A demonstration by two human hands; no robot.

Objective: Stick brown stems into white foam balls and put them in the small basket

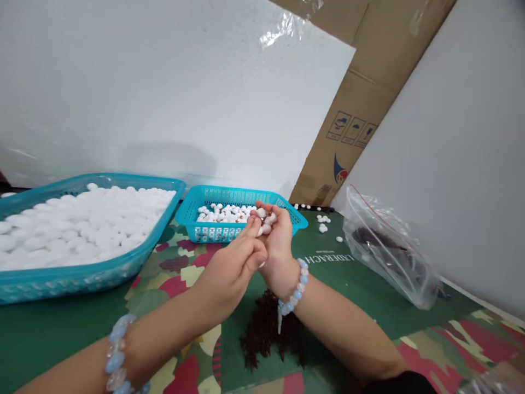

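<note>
Several small white balls (268, 221) rest in the palm of my right hand (283, 249), its fingers curled up around them. A few of these balls show reddish-brown bits. My left hand (235, 262) presses against the right one, fingertips touching the balls and thumb bent inward. A speck of white shows under that thumb; what the left fingers pinch is hidden. Just behind both hands stands a small blue basket (213, 232) with more white balls (225, 212), some with brown bits. Below my wrists lies a pile of dark brown small pieces (266, 334).
A large blue basket (139, 254) heaped with plain white balls (82, 224) fills the left side. Loose white balls (323, 219) lie right of the small basket. A clear zip bag (394, 257) with dark contents sits at right. White panels and cardboard (353, 120) wall the back.
</note>
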